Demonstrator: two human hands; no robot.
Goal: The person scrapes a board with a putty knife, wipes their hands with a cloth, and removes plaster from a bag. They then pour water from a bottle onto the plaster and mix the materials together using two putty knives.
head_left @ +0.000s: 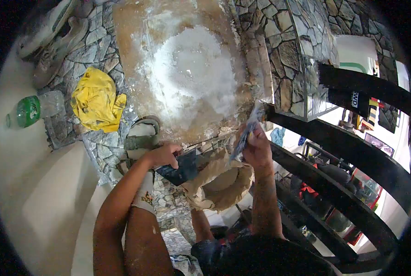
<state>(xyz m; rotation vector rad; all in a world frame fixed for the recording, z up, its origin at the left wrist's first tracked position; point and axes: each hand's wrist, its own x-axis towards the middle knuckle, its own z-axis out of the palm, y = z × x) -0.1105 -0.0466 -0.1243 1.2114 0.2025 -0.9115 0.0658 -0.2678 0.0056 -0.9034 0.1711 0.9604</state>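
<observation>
My left hand is closed on the edge of a dark, flat, roughly square plate, which is tilted beside the mouth of a brown paper bag. The bag stands open with its rim rolled and crumpled, and greyish powder shows inside. Just right of the bag, my right hand grips a thin, grey-smeared flat tool, seen nearly edge-on; its exact kind is hard to make out. In front of both hands lies a wooden board with a broad patch of white powder spread over it.
A yellow cloth and a green-labelled plastic bottle lie on the left over stone-patterned flooring. Worn shoes are at the upper left. My shoe touches the board's near-left corner. Black curved bars run along the right, above a lower level.
</observation>
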